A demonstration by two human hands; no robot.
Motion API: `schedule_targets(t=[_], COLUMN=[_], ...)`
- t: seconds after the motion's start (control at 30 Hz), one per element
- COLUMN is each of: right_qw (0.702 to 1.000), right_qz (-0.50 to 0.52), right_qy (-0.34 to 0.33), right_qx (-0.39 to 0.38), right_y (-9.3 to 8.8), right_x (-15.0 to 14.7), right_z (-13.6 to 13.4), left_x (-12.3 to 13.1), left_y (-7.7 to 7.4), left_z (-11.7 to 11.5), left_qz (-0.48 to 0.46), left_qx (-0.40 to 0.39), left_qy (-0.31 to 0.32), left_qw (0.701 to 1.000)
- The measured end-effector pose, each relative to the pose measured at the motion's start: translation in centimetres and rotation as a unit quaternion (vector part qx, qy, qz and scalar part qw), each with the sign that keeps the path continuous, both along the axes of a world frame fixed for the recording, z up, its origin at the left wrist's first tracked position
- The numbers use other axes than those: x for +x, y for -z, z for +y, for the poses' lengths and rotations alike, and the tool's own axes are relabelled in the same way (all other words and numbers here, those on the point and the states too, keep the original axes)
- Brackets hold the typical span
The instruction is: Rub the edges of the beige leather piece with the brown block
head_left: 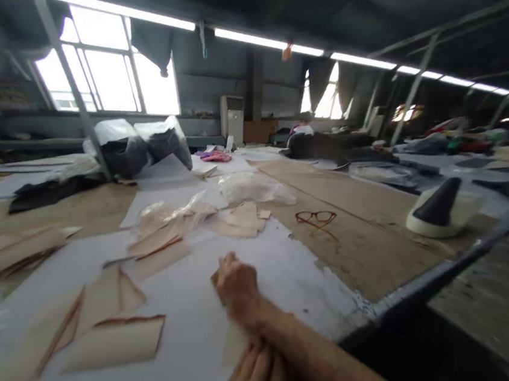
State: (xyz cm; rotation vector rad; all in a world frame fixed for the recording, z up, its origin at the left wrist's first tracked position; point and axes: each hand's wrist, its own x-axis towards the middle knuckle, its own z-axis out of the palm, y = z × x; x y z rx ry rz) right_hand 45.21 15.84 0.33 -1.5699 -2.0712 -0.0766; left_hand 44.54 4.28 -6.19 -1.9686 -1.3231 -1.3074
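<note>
My right hand is closed in a fist low over the white-covered table. A folded tan piece, leather-like, shows at its left side, with the fingers around its edge. Paler beige material lies below that hand. Close to my right wrist, at the bottom of the view, my left hand lies with its fingers stretched out over the lower end of the beige material. Its fingertips are near the right forearm, and motion blurs them. Several beige cut pieces with brown edges lie to the left.
Further beige pieces and clear plastic film lie ahead. Brown-framed glasses rest on the brown board. A cream and black object stands near the table's right edge. A metal post rises at the left, beside stuffed bags.
</note>
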Motion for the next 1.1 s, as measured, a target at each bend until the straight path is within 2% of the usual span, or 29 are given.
schedule_targets(t=[0.1,0.17,0.27,0.33,0.4,0.53,0.67,0.77,0.83,0.97,1.03,1.1], right_qw=[0.998,0.999,0.997,0.99,0.984,0.986,0.99,0.995,0.997,0.988,0.982,0.983], right_qz=[0.022,0.022,-0.005,-0.055,-0.103,-0.125,-0.117,-0.088,-0.062,-0.094,-0.128,-0.149], right_qy=[0.06,0.023,-0.073,-0.125,-0.142,-0.107,-0.066,-0.012,-0.012,-0.124,-0.136,-0.11], right_qx=[-0.013,-0.014,-0.03,-0.035,-0.031,-0.004,0.03,0.045,0.047,0.014,0.009,0.016], right_y=[-1.7,-2.4,-2.4,-1.9,-1.2,-0.5,-1.3,-2.8,-3.4,-2.1,-1.0,-0.6], right_x=[2.5,3.9,4.6,3.9,2.8,0.4,-0.1,1.4,2.7,4.2,4.0,3.5], right_z=[0.0,-0.9,-3.0,-3.9,-3.7,-1.1,1.4,1.2,-0.1,-3.0,-2.9,-1.3], left_x=[-0.7,-0.7,-0.6,-0.4,-0.3,-0.3,-0.5,-0.5,-0.5,-0.4,-0.4,-0.4], left_y=[-1.2,-2.2,-3.1,-3.1,-2.8,-2.4,-2.6,-2.4,-2.3,-2.3,-2.5,-2.8], left_z=[-1.6,-1.7,-1.6,-1.7,-1.7,-1.7,-1.7,-1.7,-1.6,-1.6,-1.6,-1.8], left_qz=[-0.006,0.013,-0.002,-0.026,-0.045,-0.035,-0.02,-0.018,-0.02,-0.034,-0.035,-0.033], left_qx=[0.01,-0.033,-0.059,-0.071,-0.066,-0.038,-0.049,-0.039,-0.029,-0.027,-0.041,-0.056], left_qy=[0.032,0.044,0.056,0.068,0.071,0.056,0.056,0.055,0.054,0.061,0.063,0.052], left_qw=[0.999,0.998,0.997,0.995,0.994,0.997,0.997,0.998,0.998,0.997,0.997,0.997])
